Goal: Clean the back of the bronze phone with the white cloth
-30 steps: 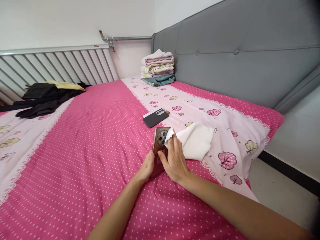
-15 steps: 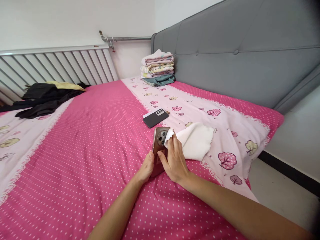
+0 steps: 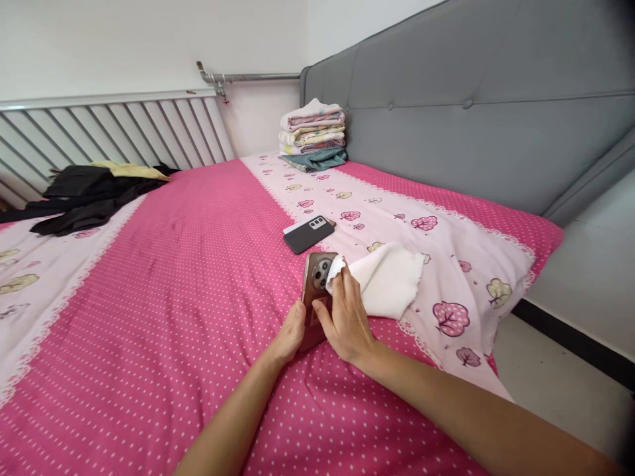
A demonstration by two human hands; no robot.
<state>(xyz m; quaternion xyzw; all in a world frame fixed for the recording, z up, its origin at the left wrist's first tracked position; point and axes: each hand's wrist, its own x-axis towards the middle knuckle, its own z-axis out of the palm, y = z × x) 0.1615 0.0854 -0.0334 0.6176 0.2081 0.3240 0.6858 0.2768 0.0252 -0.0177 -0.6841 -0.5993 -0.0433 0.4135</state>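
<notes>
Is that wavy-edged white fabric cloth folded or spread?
Partly spread: the white cloth fans out beside the right hand, which holds the other end. Hidden folds: cannot tell.

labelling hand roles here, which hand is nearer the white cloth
Right: the right hand holds the white cloth; the left hand is farther left, holding the brown phone.

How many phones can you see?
2: a brown smartphone in the left hand, and a black smartphone on the bedspread. A pale flat thing under the black smartphone is mostly hidden; I can't tell what it is.
</notes>
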